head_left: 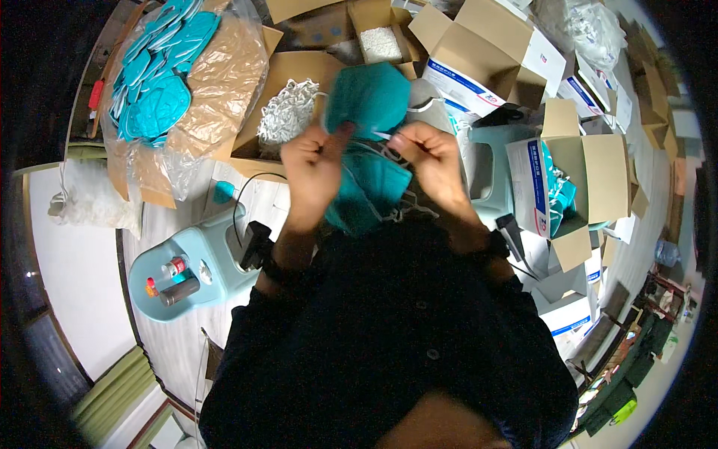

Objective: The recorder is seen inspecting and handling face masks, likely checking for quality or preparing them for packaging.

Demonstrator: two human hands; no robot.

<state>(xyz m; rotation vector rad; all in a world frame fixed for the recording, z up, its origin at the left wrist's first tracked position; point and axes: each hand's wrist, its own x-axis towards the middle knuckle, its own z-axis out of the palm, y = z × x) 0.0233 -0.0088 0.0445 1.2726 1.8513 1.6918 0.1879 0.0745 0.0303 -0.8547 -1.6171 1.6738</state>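
Note:
In front of my chest a teal cup-shaped face mask [369,93] is held up, somewhat blurred. My left hand [310,168] is closed on its lower left edge, with the thumb on the teal surface. My right hand [431,159] pinches a thin white strap [382,135] at the lower right edge of that mask. Whether the strap is joined to the mask there, I cannot tell. Below my hands more teal masks [372,187] with loose white straps lie at my lap. Behind the held mask sits an open carton of white straps [289,111].
At the far left a plastic-lined carton [224,71] bears a heap of teal masks [158,105]. An open box [532,187] on the right contains masks. More open cartons [479,52] stand behind. A light blue stool [172,251] on the left carries bottles.

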